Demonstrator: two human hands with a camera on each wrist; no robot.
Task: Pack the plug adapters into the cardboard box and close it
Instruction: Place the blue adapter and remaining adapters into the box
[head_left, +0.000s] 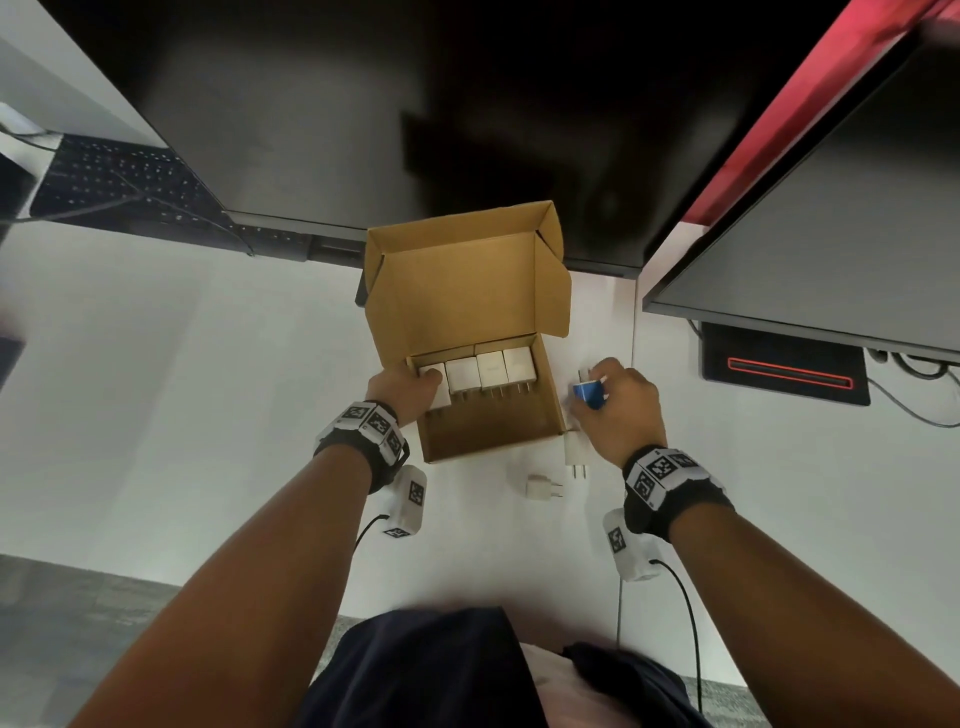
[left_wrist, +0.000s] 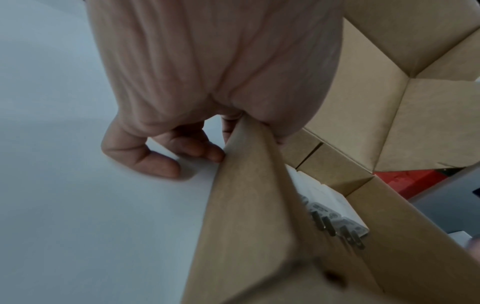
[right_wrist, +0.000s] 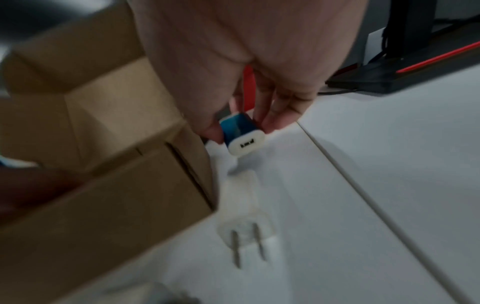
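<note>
1. Head view: a white desk (head_left: 182, 389) fills the scene, with a dark monitor (head_left: 389, 114) at the back, a second monitor (head_left: 831, 218) with a red edge at the right, and a keyboard (head_left: 119, 179) at far left. The cardboard box (head_left: 493, 431) stands open at the middle, its lid (head_left: 467, 291) tilted up behind. Four white plug adapters (head_left: 491, 370) lie in a row along the box's far wall. The left hand (head_left: 405, 392) grips the box's left wall, thumb inside against the leftmost adapter. The right hand (head_left: 615, 410), just right of the box, pinches a blue adapter (head_left: 589, 395). Two more white adapters lie on the desk: one (head_left: 575, 452) touching the box's near right corner, another (head_left: 540, 488) nearer the person.

2. Left wrist view: the left hand (left_wrist: 207, 72) clamps the box wall (left_wrist: 249, 195), its fingers (left_wrist: 166, 164) curled outside on the desk and the thumb inside. White adapters (left_wrist: 330, 197) show inside, prongs toward the camera.

3. Right wrist view, blurred: the right hand (right_wrist: 246, 61) holds the blue adapter (right_wrist: 240, 131) between thumb and fingertips, above the desk beside the box (right_wrist: 116, 185). A white adapter (right_wrist: 246, 216) lies below against the box corner.
</note>
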